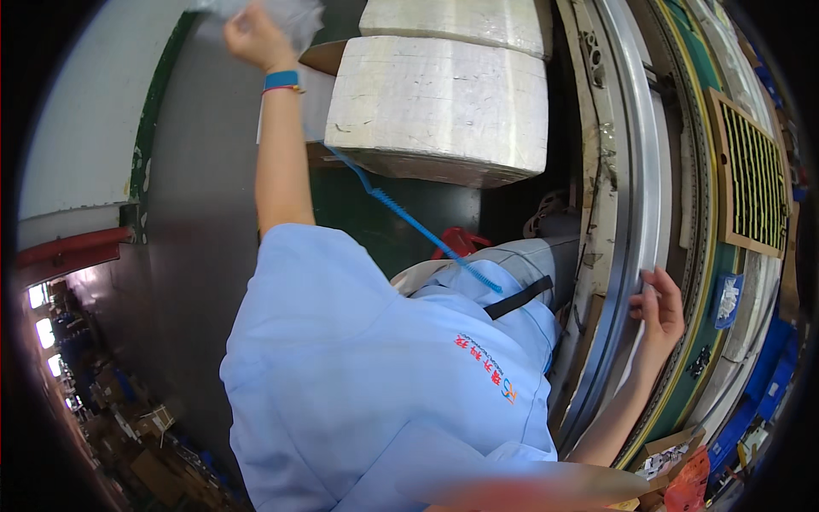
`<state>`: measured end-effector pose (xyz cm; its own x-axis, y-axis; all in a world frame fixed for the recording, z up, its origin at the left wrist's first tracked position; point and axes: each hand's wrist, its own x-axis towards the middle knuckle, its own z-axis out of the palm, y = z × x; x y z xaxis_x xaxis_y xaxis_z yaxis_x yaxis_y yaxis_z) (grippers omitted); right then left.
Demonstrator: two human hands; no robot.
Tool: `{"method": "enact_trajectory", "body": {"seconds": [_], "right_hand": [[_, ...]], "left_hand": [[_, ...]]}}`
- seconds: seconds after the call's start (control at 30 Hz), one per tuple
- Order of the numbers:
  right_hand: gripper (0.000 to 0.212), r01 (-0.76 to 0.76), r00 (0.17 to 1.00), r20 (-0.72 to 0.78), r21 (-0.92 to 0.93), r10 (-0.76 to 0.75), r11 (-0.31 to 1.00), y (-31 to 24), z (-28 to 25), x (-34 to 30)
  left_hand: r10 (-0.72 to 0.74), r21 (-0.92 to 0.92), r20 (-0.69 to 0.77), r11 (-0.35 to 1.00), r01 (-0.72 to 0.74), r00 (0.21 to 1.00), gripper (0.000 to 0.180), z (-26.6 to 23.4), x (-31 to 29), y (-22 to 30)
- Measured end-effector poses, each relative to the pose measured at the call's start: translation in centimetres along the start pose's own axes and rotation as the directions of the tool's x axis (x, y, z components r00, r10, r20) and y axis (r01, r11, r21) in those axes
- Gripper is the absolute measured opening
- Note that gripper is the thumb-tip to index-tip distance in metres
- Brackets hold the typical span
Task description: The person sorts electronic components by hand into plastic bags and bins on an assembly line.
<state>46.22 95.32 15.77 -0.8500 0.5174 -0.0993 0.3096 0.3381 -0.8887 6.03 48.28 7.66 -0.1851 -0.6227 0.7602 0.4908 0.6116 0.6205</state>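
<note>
My left hand [254,39] is stretched out at the top left, its fingers closed on a crumpled clear plastic bag [294,19] that runs out of the picture. A blue wristband [281,80] sits on that wrist, and a coiled blue cord [397,207] trails across to my shirt. Over on the right, my right hand [661,311] rests by a long silver metal rail [636,171]. Its thumb and fingers come together in a pinch. Anything between those fingertips is too small to make out.
White foam boxes [439,102] stand beside the bench. Further right lie a wooden frame with yellow-green strips [751,175], a small blue tray of small parts [727,300] and an orange-red bag [688,485]. A red stool [461,242] shows behind my body.
</note>
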Motion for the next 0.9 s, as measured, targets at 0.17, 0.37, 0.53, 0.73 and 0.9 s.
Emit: {"method": "enact_trajectory", "body": {"seconds": [0.17,0.37,0.53,0.73,0.9], "right_hand": [[0.028,0.004,0.999,-0.032,-0.077,-0.006,0.997,-0.6,-0.1,1.0],[0.028,-0.066,0.998,-0.001,-0.157,0.067,0.985,-1.4,1.0,1.3],[0.028,-0.087,0.996,0.006,-0.172,0.089,0.981,-1.8,1.2,1.3],[0.025,-0.083,0.997,-0.023,-0.154,0.080,0.985,-1.3,1.4,1.2],[0.025,-0.083,0.996,0.027,-0.083,0.086,0.993,-1.4,1.3,0.7]], "left_hand": [[-0.142,0.399,0.160,0.914,0.068,0.977,0.024,-4.6,-2.9,-9.8],[-0.567,0.708,0.563,0.706,0.003,0.601,0.030,-10.5,-13.5,-26.9],[-0.839,0.430,0.153,0.532,0.729,0.522,0.028,-10.6,-13.1,-21.5],[-0.838,0.056,0.024,0.545,0.836,0.545,0.023,-11.3,-9.2,-20.1],[-0.910,-0.193,0.098,0.379,0.905,0.402,0.025,-6.8,-7.0,-13.0]]}}
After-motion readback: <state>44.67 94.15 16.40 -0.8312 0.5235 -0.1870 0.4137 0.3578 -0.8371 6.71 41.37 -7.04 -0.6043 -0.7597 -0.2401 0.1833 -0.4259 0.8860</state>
